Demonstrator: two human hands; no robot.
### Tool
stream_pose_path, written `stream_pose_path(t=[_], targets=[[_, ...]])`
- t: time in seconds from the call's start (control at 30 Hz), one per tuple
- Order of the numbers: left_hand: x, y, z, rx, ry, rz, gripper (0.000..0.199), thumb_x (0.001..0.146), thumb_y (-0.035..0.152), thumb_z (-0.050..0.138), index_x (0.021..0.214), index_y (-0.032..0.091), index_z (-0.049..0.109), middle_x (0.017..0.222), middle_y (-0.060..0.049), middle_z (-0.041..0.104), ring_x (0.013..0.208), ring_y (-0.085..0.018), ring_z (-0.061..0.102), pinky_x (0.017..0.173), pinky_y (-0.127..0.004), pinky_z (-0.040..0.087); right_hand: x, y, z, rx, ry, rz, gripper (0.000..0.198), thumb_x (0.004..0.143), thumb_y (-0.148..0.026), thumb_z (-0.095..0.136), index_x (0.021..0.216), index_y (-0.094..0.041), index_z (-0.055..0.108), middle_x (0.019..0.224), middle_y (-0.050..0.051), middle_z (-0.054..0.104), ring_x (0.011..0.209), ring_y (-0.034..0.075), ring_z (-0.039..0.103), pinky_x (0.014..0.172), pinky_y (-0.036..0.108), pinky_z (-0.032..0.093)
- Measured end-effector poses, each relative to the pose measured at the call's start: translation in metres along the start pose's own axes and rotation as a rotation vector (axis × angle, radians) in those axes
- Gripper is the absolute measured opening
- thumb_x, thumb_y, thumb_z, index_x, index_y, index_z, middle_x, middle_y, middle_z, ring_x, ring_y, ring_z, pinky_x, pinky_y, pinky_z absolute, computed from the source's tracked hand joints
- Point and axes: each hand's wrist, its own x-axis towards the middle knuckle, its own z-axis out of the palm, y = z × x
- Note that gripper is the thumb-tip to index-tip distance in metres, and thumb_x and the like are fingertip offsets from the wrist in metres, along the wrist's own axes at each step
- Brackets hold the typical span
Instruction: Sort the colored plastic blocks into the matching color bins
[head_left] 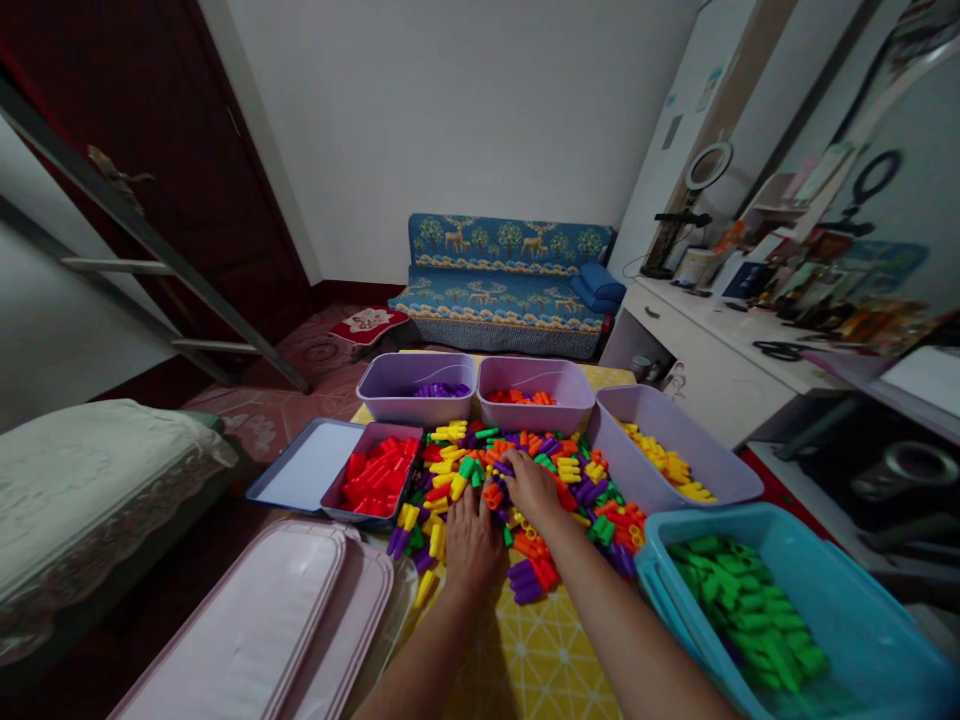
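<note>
A mixed pile of plastic finger-shaped building blocks in yellow, green, purple, orange and red covers the middle of the table. My left hand rests palm down on the near side of the pile, its fingers stretched forward. Its fingertips are by a joined green and yellow block. To its right, my right hand reaches into the pile with curled fingers, close to orange and purple blocks. What lies under those fingers is hidden.
Around the pile stand a purple-block bin, an orange-block bin, a yellow-block bin, a red-block box and a turquoise green-block bin. Pale lids lie at left. A yellow patterned cloth covers the table.
</note>
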Motion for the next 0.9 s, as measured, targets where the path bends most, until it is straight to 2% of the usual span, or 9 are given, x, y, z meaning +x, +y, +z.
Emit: stream_pose_path(t=[0.13, 0.23, 0.33, 0.4, 0.5, 0.63, 0.77, 0.9], targets=[[-0.001, 0.001, -0.002, -0.014, 0.019, 0.008, 0.067, 0.08, 0.016, 0.055, 0.146, 0.019, 0.04, 0.144, -0.017, 0.044, 0.13, -0.032, 0.044, 0.107, -0.047, 0.037, -0.003, 0.006, -0.001, 0.161, 0.145, 0.078, 0.027, 0.081, -0.014, 0.053, 0.105, -0.022, 0.064, 0.092, 0.003, 0.069, 0.088, 0.018, 0.064, 0.077, 0.026, 0.044], [-0.001, 0.001, 0.0, -0.018, 0.025, 0.002, 0.066, 0.08, 0.017, 0.056, 0.145, 0.02, 0.041, 0.144, -0.017, 0.044, 0.128, -0.032, 0.045, 0.107, -0.047, 0.037, 0.003, 0.002, -0.003, 0.492, 0.263, 0.152, 0.035, 0.079, -0.016, 0.052, 0.111, -0.021, 0.064, 0.075, 0.0, 0.067, 0.071, 0.016, 0.063, 0.068, 0.025, 0.046], [0.0, 0.0, 0.001, -0.014, 0.022, 0.006, 0.066, 0.08, 0.016, 0.056, 0.144, 0.02, 0.042, 0.142, -0.017, 0.046, 0.126, -0.032, 0.047, 0.105, -0.047, 0.039, 0.015, -0.013, -0.005, 0.896, 0.2, 0.272, 0.037, 0.073, -0.019, 0.054, 0.107, -0.02, 0.067, 0.061, -0.003, 0.062, 0.057, 0.014, 0.059, 0.054, 0.023, 0.046], [0.0, 0.0, 0.001, -0.008, 0.018, 0.006, 0.065, 0.08, 0.016, 0.056, 0.144, 0.019, 0.043, 0.142, -0.017, 0.046, 0.125, -0.032, 0.048, 0.105, -0.048, 0.039, 0.027, -0.026, -0.006, 1.018, 0.144, 0.337, 0.038, 0.071, -0.019, 0.055, 0.108, -0.018, 0.067, 0.058, -0.003, 0.062, 0.053, 0.013, 0.059, 0.05, 0.022, 0.046], [0.0, 0.001, 0.0, -0.006, 0.016, -0.01, 0.063, 0.081, 0.017, 0.056, 0.143, 0.021, 0.044, 0.141, -0.017, 0.047, 0.125, -0.032, 0.048, 0.105, -0.048, 0.039, 0.05, -0.045, -0.006, 1.034, 0.121, 0.362, 0.039, 0.072, -0.02, 0.054, 0.11, -0.016, 0.065, 0.063, -0.001, 0.065, 0.054, 0.013, 0.061, 0.05, 0.021, 0.048], [-0.001, 0.001, 0.002, -0.017, 0.01, -0.033, 0.064, 0.081, 0.018, 0.057, 0.143, 0.023, 0.044, 0.14, -0.015, 0.049, 0.125, -0.031, 0.049, 0.105, -0.049, 0.04, 0.067, -0.055, -0.004, 0.952, 0.098, 0.342, 0.032, 0.072, -0.021, 0.054, 0.101, -0.015, 0.067, 0.062, -0.001, 0.065, 0.052, 0.012, 0.06, 0.048, 0.021, 0.046], [-0.003, 0.001, 0.002, -0.023, 0.001, -0.032, 0.062, 0.081, 0.018, 0.056, 0.142, 0.021, 0.045, 0.142, -0.016, 0.047, 0.127, -0.032, 0.048, 0.106, -0.049, 0.038, 0.055, -0.042, -0.001, 0.739, 0.07, 0.261, 0.017, 0.073, -0.024, 0.055, 0.077, -0.017, 0.069, 0.06, -0.001, 0.064, 0.06, 0.013, 0.059, 0.054, 0.021, 0.043], [-0.002, 0.004, -0.003, -0.051, -0.019, -0.049, 0.056, 0.081, 0.017, 0.056, 0.136, 0.021, 0.051, 0.144, -0.015, 0.046, 0.128, -0.031, 0.047, 0.108, -0.048, 0.037, 0.029, -0.019, -0.001, 0.484, 0.029, 0.194, 0.009, 0.066, -0.021, 0.062, 0.057, -0.019, 0.064, 0.059, -0.001, 0.063, 0.068, 0.015, 0.059, 0.061, 0.022, 0.04]])
